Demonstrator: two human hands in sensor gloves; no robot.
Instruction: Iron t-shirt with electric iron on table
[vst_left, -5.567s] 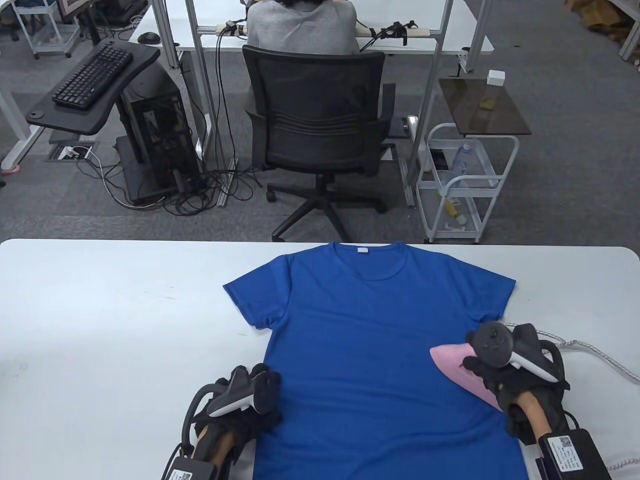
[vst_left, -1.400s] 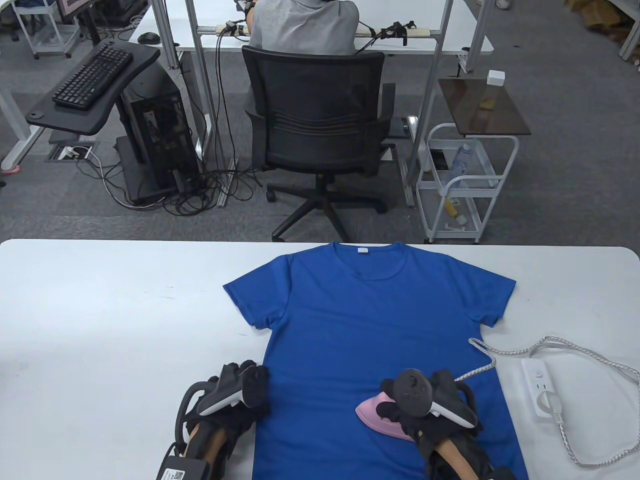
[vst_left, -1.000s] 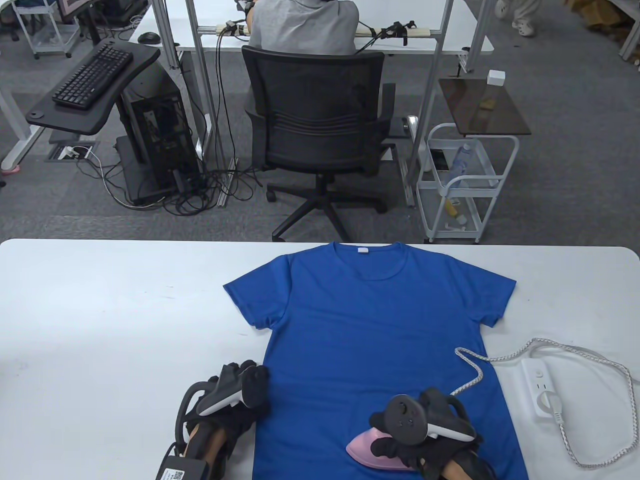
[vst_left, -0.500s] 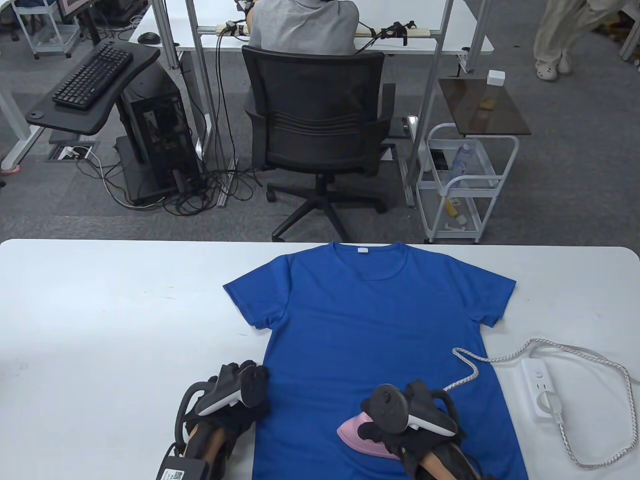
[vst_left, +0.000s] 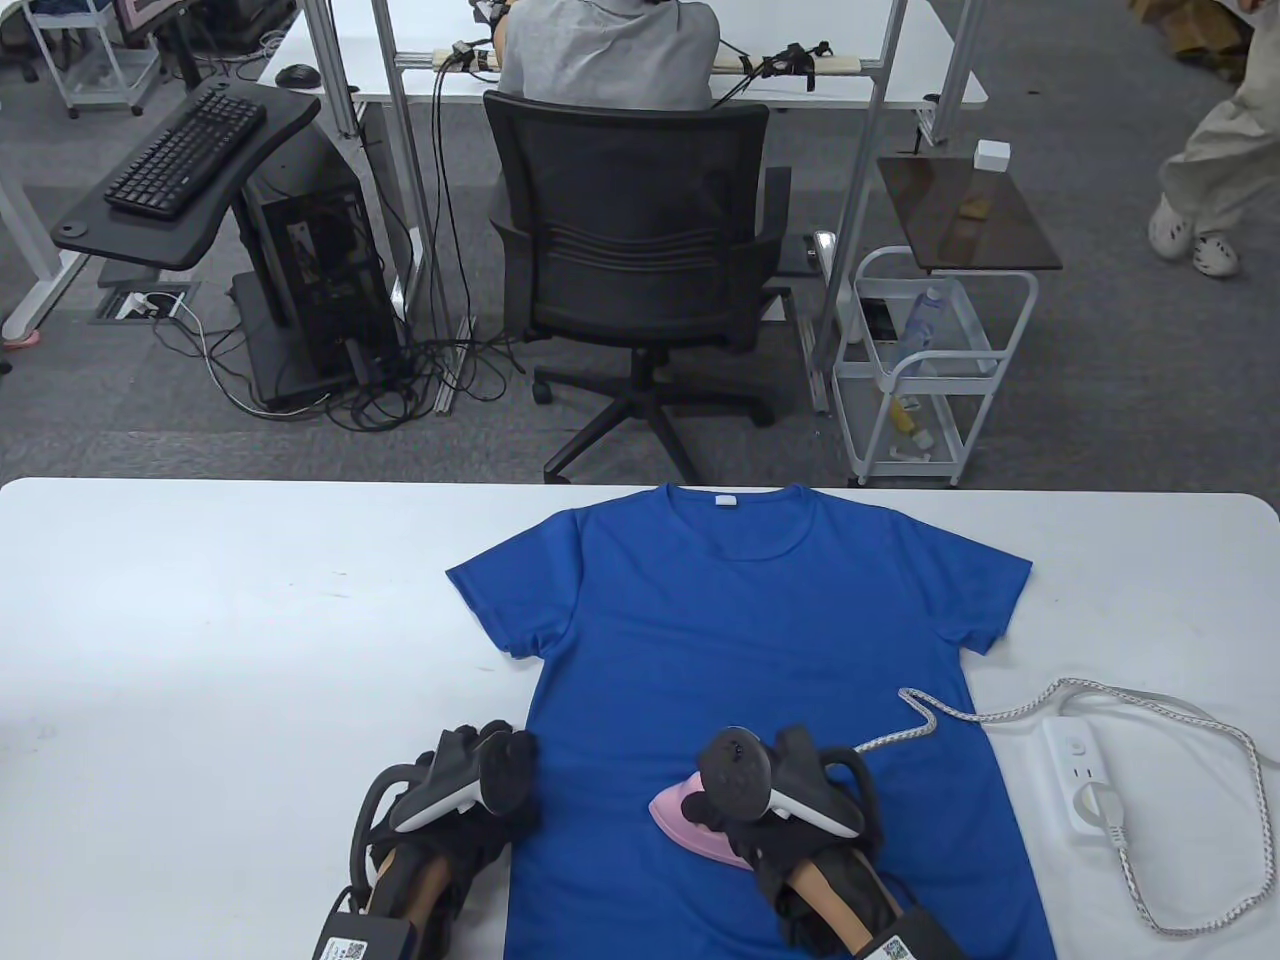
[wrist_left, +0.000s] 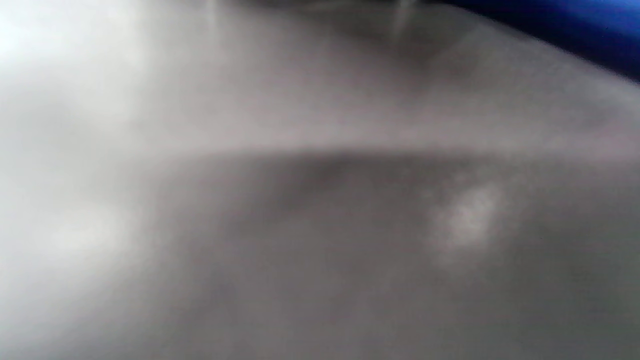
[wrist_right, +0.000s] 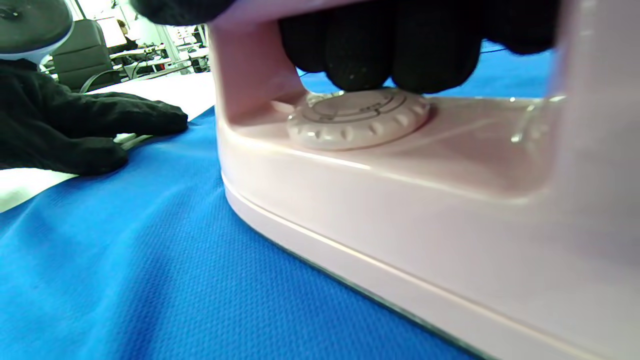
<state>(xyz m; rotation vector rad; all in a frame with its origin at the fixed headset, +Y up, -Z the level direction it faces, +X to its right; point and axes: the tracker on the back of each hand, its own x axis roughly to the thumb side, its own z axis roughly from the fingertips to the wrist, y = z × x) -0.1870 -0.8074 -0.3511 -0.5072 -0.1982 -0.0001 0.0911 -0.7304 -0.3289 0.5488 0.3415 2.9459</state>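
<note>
Right hand (vst_left: 765, 830) gripping pink iron (vst_left: 690, 825) on blue t-shirt's (vst_left: 740, 640) near part; left hand (vst_left: 470, 800) seemingly flat, fingers spread, at left hem.

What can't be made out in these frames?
- Left wrist view: blurred to grey haze; only a blue strip of t-shirt shows.
- Iron rear, table view: hidden under the right hand and tracker.
- Dial setting, right wrist view: markings too small, fingers overlap it.
- Left hand fingers, table view: hidden under the tracker.
- Soleplate: hidden against the fabric.
</note>
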